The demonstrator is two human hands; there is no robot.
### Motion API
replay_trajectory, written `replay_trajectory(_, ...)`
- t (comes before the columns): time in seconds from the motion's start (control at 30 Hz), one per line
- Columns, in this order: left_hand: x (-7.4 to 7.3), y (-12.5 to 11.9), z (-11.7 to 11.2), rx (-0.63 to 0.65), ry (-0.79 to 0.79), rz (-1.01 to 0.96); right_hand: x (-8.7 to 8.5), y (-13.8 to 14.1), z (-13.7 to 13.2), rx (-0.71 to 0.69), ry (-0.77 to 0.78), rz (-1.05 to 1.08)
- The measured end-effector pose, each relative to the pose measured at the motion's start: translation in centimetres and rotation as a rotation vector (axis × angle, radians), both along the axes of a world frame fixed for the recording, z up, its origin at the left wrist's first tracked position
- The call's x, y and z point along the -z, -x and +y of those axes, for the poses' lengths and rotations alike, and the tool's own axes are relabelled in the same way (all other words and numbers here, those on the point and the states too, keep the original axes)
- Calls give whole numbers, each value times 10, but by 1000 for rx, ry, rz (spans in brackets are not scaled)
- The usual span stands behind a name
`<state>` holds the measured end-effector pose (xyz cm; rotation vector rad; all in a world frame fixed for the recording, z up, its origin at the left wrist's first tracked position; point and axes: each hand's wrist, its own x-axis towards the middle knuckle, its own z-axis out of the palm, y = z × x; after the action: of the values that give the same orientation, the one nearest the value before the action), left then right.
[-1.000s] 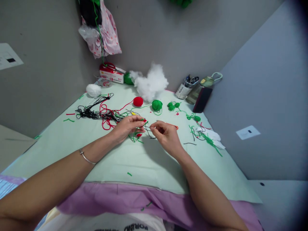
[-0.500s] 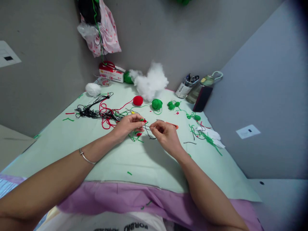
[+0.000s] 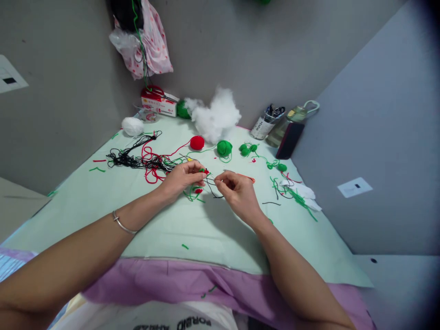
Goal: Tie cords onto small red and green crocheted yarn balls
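Observation:
My left hand [image 3: 184,179] pinches a small red and green crocheted piece [image 3: 206,172] between thumb and fingers. Just to its right, my right hand [image 3: 238,195] is closed in a pinch; something thin is at its fingertips, too small to name. Black strands [image 3: 217,197] dangle in the gap between both hands. Below my left fingers another small red and green piece [image 3: 198,190] lies on the table among green yarn tails. An orange-handled tool [image 3: 249,178] lies partly hidden behind my right hand.
Black yarn [image 3: 129,159] and loose red yarn [image 3: 146,151] spread to the left. Behind the hands are a red ball [image 3: 197,143], a green ball [image 3: 224,148] and white stuffing [image 3: 218,114]. A phone [image 3: 289,141] leans on a bottle [image 3: 275,136] at right, near green scraps [image 3: 302,201].
Both hands keep almost the same place and grip. The red part of the piece in my left hand shows slightly more, and the view has shifted a little.

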<state>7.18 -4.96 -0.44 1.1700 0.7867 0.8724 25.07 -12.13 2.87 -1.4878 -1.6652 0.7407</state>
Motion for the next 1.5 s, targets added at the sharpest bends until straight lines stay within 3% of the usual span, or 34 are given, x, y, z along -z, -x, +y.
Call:
replay_trajectory(0.23,-2,0,-3,-7,-39,49,2,0,2,21,34,-40)
replay_trajectory(0.43,-3,-2,-10,-85,-267,203,-1,-1,3,-9,121,-93)
replay_trajectory(0.67,-3,-5,-13,-77,-316,247,0,1,5,-5,137,-69)
replay_trajectory(0.83,-3,-4,-12,-59,-252,190,-1,0,7,-5,141,-3)
replay_trajectory(1.1,0,-2,-4,-22,-13,30,-4,0,4,-8,158,80)
replay_trajectory(1.37,-2,-2,-6,-19,-28,42,-1,0,5,-13,149,59)
replay_trajectory(1.5,0,-2,-7,-12,-145,100,-3,0,5,-11,169,41)
